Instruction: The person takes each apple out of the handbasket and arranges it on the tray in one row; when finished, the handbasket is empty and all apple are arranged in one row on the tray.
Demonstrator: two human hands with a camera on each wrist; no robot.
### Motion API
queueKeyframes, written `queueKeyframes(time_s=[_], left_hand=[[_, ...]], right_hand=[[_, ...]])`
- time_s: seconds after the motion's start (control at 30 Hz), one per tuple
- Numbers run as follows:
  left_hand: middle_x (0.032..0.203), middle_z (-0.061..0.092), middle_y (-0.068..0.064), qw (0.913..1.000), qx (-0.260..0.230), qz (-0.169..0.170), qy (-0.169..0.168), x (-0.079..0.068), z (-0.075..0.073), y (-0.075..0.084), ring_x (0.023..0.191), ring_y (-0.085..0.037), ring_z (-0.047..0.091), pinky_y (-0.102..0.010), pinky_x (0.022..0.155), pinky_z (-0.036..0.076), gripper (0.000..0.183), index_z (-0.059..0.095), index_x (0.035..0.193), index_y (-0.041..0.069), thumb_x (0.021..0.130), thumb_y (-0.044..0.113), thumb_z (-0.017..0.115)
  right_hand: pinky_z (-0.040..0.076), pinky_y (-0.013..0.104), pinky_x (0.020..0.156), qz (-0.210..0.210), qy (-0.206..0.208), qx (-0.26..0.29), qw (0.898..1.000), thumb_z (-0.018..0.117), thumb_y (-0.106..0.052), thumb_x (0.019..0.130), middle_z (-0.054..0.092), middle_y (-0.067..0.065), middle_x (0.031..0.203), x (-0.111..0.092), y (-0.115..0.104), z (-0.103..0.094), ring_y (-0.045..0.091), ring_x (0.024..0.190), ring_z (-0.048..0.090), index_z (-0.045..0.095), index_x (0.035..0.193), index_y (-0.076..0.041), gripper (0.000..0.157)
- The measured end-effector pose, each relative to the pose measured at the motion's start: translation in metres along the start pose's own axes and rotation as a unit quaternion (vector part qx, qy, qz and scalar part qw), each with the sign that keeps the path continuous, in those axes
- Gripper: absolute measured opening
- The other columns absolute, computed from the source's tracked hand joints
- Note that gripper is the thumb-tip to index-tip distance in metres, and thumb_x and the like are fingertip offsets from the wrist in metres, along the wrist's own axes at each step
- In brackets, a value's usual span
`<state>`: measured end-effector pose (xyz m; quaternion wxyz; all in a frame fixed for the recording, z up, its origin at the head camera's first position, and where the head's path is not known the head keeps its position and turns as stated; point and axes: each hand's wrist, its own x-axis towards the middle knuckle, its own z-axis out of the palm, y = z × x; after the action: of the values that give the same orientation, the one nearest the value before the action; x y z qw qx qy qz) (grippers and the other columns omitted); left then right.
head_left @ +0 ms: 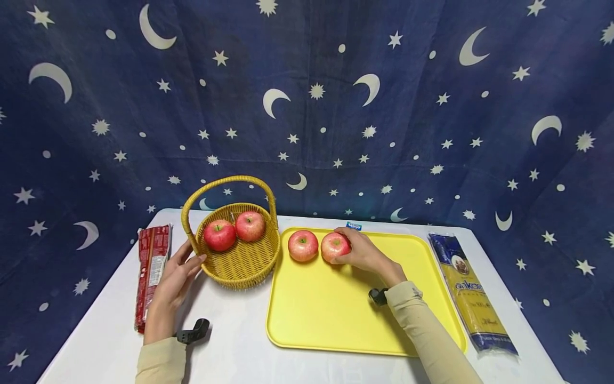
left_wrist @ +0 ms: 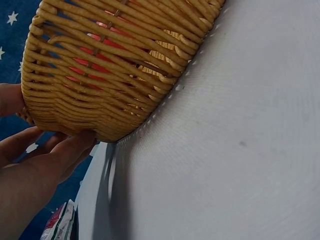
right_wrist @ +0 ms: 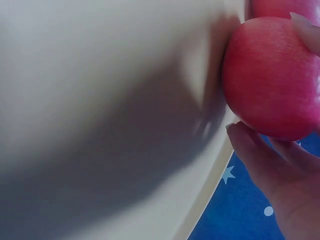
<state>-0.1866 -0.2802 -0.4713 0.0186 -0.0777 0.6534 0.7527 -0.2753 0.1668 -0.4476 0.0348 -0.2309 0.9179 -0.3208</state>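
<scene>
My right hand grips a red apple at the back of the yellow tray. In the right wrist view, thumb and fingers lie on opposite sides of that apple. Another apple sits close to its left on the tray. My left hand holds the left side of a wicker basket, thumb near the rim and fingers against the weave. Inside the basket, two more apples, one on the left and one on the right, rest toward the back beneath the arched handle.
A red packet lies left of the left hand. A blue and yellow pasta packet lies along the tray's right side. Behind the tray is a small blue packet. A dark blue star-patterned cloth hangs behind the white table.
</scene>
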Motion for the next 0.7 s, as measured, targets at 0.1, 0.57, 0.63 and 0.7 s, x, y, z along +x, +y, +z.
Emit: queueKeyframes(time_s=[0.1,0.57,0.63,0.7], left_hand=[[0.174,0.002,-0.012,1.0,-0.003,0.003,0.0,0.0,0.0,0.0,0.156,-0.03,0.018,-0.019,0.115,0.038,0.08,0.004,0.166,0.011,0.104,0.006,0.053],[0.174,0.002,-0.01,0.9999,0.006,-0.011,0.006,-0.003,0.0,0.001,0.156,-0.028,0.018,-0.026,0.119,0.034,0.08,0.003,0.167,0.013,0.104,0.007,0.053],[0.174,0.002,-0.01,0.9999,0.002,-0.01,0.004,-0.002,0.0,0.001,0.156,-0.028,0.019,-0.023,0.117,0.036,0.08,0.003,0.167,0.013,0.104,0.007,0.053],[0.174,0.001,-0.011,1.0,0.001,-0.006,0.002,-0.002,0.001,0.001,0.156,-0.029,0.019,-0.02,0.115,0.038,0.081,0.003,0.167,0.013,0.104,0.008,0.054]], right_hand=[[0.049,0.053,0.11,0.0,-0.005,-0.008,1.0,0.09,-0.028,0.077,0.062,0.018,0.135,0.0,-0.001,-0.001,0.035,0.121,0.058,0.054,0.142,0.0,0.079],[0.05,0.055,0.107,-0.029,0.047,0.002,0.998,0.085,-0.023,0.084,0.062,0.014,0.135,0.012,-0.037,-0.005,0.038,0.125,0.057,0.061,0.139,-0.008,0.062],[0.052,0.054,0.105,-0.035,0.048,0.017,0.998,0.085,-0.021,0.084,0.061,0.014,0.136,0.016,-0.045,-0.001,0.039,0.125,0.057,0.061,0.139,-0.008,0.061],[0.053,0.053,0.104,-0.045,0.048,0.03,0.997,0.084,-0.019,0.085,0.061,0.014,0.135,0.021,-0.054,0.004,0.04,0.125,0.057,0.061,0.138,-0.008,0.06]])
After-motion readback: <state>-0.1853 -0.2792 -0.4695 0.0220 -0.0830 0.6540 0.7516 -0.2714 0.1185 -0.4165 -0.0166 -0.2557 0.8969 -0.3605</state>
